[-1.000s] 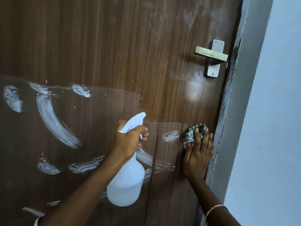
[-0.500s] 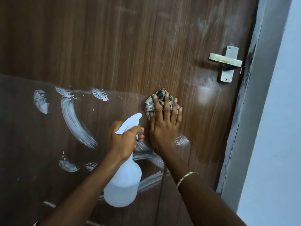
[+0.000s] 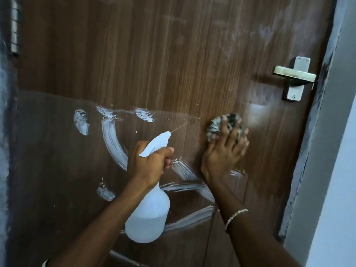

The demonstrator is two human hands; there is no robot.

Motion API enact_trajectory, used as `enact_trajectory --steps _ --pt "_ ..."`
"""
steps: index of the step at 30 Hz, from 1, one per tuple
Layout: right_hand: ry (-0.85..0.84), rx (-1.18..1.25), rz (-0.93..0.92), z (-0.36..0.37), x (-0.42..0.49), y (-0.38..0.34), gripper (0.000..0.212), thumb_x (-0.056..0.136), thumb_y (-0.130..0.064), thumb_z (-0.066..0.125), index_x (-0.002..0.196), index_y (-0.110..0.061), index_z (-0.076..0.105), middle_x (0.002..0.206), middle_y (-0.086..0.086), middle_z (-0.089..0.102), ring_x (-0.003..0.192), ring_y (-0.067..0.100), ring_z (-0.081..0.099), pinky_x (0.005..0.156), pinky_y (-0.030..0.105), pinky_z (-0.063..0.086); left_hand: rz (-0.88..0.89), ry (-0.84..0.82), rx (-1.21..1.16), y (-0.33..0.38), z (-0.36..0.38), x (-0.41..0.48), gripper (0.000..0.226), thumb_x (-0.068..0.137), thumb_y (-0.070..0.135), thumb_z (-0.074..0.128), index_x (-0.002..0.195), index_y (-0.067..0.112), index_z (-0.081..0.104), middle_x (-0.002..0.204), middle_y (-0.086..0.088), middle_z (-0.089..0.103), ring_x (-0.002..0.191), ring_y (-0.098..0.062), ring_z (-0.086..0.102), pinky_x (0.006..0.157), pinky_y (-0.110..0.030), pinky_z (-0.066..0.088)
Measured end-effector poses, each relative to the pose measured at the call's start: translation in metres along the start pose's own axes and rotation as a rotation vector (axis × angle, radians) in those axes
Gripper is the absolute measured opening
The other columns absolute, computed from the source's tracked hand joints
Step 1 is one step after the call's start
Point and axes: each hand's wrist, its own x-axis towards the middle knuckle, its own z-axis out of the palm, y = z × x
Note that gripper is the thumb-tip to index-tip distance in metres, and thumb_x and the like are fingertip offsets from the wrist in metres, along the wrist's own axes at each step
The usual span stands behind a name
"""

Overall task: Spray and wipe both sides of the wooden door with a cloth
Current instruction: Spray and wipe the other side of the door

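Note:
The brown wooden door (image 3: 163, 60) fills the view, with white wet smears across its lower half. My left hand (image 3: 149, 163) grips the neck and trigger of a white spray bottle (image 3: 149, 214), whose nozzle points up and right; a thin jet leaves it toward the door. My right hand (image 3: 225, 153) presses a crumpled checked cloth (image 3: 216, 125) flat against the door with spread fingers, just right of the jet.
A metal lever handle (image 3: 294, 74) on a plate sits at the door's right edge. The grey door frame (image 3: 316, 160) and a pale wall (image 3: 341, 189) lie right of it. A hinge (image 3: 14, 26) shows at the upper left.
My right hand slid the cloth from the door's right edge to the middle, then a little right again. The bottle stayed put; a spray jet now leaves its nozzle.

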Motion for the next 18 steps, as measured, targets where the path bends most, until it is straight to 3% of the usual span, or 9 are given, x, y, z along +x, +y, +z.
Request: enact_trajectory --steps 4,7,12,15,18 --pt "0.01 0.008 -0.275 0.018 0.013 -0.067 0.057 0.107 -0.04 0.036 0.163 -0.032 0.027 0.172 0.008 0.017 0.158 0.037 0.013 0.125 0.059 0.013 0.042 0.066 0.011 0.001 -0.014 0.009 0.02 0.088 0.014 0.07 0.071 0.022 0.064 0.058 -0.008 0.063 0.05 -0.018 0.059 0.055 -0.029 0.05" --pt "-0.029 0.008 -0.482 0.027 0.012 -0.096 0.052 0.11 -0.039 0.03 0.162 -0.033 0.03 0.172 0.005 0.018 0.158 0.034 0.011 0.126 0.057 0.013 0.029 0.089 0.006 -0.002 -0.021 0.011 0.013 0.088 0.014 0.071 0.077 0.02 0.067 0.063 -0.004 0.068 0.057 -0.018 0.067 0.057 -0.03 0.053" --pt "-0.15 -0.065 -0.777 0.006 0.023 -0.052 0.054 0.111 -0.041 0.034 0.163 -0.033 0.024 0.172 0.003 0.014 0.159 0.031 0.007 0.126 0.055 0.014 0.037 0.104 0.002 -0.003 -0.025 0.007 0.014 0.088 0.015 0.07 0.079 0.026 0.068 0.07 -0.002 0.072 0.068 -0.019 0.072 0.058 -0.031 0.057" --pt "-0.174 -0.086 -0.711 -0.016 0.023 0.006 0.055 0.11 -0.044 0.031 0.163 -0.034 0.023 0.173 0.003 0.012 0.159 0.031 0.007 0.125 0.057 0.015 0.023 0.085 -0.029 0.001 -0.029 0.005 0.01 0.09 0.015 0.069 0.085 0.023 0.066 0.076 -0.003 0.071 0.071 -0.021 0.071 0.058 -0.027 0.056" --pt "-0.14 -0.061 -0.398 -0.024 0.014 0.032 0.057 0.108 -0.042 0.035 0.163 -0.035 0.025 0.173 0.003 0.011 0.159 0.03 0.005 0.126 0.059 0.011 0.031 0.071 -0.03 0.004 -0.037 0.004 0.011 0.091 0.015 0.067 0.085 0.023 0.064 0.079 -0.005 0.07 0.073 -0.021 0.07 0.059 -0.026 0.056"
